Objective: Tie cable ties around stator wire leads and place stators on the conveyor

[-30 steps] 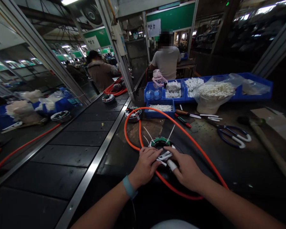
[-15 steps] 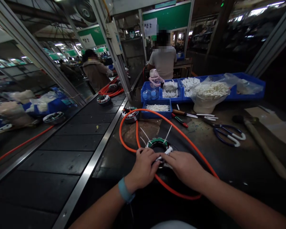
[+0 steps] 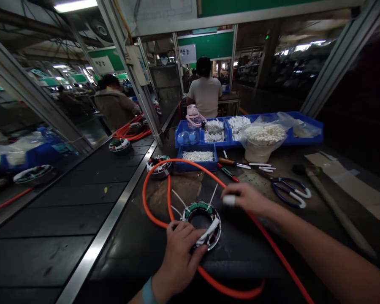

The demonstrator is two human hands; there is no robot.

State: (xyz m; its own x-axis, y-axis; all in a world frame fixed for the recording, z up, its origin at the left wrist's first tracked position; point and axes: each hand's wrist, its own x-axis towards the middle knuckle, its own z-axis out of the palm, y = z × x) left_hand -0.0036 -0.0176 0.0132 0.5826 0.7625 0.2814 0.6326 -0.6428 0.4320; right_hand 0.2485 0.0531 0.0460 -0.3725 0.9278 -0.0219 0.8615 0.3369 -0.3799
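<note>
A ring-shaped motor stator (image 3: 196, 205) with a green inner band lies on the bench in front of me. Thin white cable ties stick up from its far side, and white sleeving (image 3: 209, 231) lies across its right part. My left hand (image 3: 183, 249) closes on the stator's near left rim, thumb and fingers pressing at the white sleeving. My right hand (image 3: 245, 199) hovers apart from it on the right, over the orange cable (image 3: 190, 161), fingers loosely bent. A white covering shows on one fingertip; I see nothing else in that hand.
A small blue tray (image 3: 196, 157) of white pieces stands behind, before larger blue bins (image 3: 307, 133) and a bagged tub (image 3: 258, 150). Scissors (image 3: 291, 192), a screwdriver (image 3: 227, 161) and a mallet (image 3: 335, 207) lie right. A conveyor (image 3: 60, 217) runs left; co-workers sit beyond.
My right hand has let go of the stator's sleeving and moved up and right. The left hand stays at the stator. The view has shifted, so the scene sits lower and further left.
</note>
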